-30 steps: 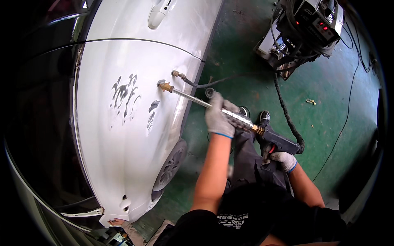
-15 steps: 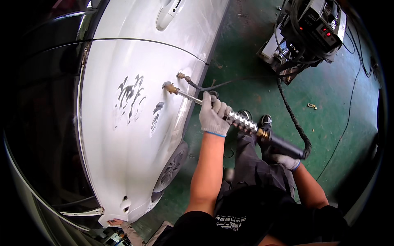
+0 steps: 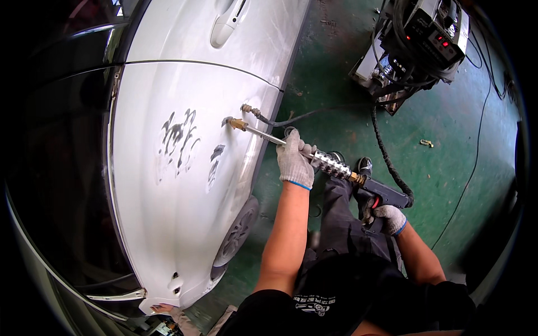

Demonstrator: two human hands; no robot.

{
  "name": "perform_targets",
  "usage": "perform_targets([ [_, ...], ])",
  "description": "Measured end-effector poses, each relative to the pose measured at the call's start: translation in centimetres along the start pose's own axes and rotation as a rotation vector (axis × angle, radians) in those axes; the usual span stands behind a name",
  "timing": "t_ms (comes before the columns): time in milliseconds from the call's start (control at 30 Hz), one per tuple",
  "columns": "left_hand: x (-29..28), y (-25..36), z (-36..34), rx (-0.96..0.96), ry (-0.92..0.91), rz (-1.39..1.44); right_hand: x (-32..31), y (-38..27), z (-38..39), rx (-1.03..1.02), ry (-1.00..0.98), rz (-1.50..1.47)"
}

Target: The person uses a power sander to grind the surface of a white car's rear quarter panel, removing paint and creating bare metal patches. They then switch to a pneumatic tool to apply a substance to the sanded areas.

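Along the left side, dark glass (image 3: 61, 179) curves down beside a white car body (image 3: 168, 224), its pale surface dulled in places. At its lower end, another person's hand (image 3: 162, 307), with a light sleeve (image 3: 184, 320), touches the edge. A broad patch of dark, streaky marks (image 3: 178, 140) lies on the panel, with a smaller dark patch (image 3: 216, 161) to its right. A door handle (image 3: 225, 29) sits above, across the panel seam, and a grey wheel (image 3: 234, 238) shows below.

The brass tip (image 3: 237, 125) of a long pulling tool (image 3: 332, 166) meets the panel beside a cable end (image 3: 250, 110) fixed to it. The tool slants rightward over the green floor (image 3: 448, 145). The gloved left hand (image 3: 295, 159) has its fingers curled closely around the rod (image 3: 264, 134), just ahead of the ridged metal weight. Farther right, near the dark trousers (image 3: 342, 224), the gloved right hand (image 3: 388, 218) is wrapped around the black grip by the red trigger (image 3: 376, 202); its fingers are partly hidden. A thick cable (image 3: 384, 145) rises from the tool's rear toward a machine (image 3: 434, 50) with lit red digits, and a small yellowish scrap (image 3: 427, 143) lies on the floor.
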State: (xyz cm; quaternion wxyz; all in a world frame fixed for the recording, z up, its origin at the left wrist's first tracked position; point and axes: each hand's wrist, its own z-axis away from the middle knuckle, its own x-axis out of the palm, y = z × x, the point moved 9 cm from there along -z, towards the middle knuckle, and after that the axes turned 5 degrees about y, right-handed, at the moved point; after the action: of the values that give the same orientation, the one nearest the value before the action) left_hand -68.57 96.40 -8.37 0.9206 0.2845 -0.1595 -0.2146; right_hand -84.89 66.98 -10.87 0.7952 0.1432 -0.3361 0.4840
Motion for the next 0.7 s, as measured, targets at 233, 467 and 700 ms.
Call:
perform_targets([
  [233, 0.0, -0.3, 0.5, 0.104, -0.061, 0.003, 0.9, 0.1, 0.0, -0.065, -0.033, 0.075],
  [467, 1.1, -0.9, 0.9, -0.010, 0.009, 0.124, 1.5, 0.0, 0.7, -0.067, -0.001, 0.089],
  [700, 3.1, -1.2, 2.8, -0.053, -0.384, 0.285, 2.2, -2.5, 1.0, -0.293, 0.069, 0.602],
])
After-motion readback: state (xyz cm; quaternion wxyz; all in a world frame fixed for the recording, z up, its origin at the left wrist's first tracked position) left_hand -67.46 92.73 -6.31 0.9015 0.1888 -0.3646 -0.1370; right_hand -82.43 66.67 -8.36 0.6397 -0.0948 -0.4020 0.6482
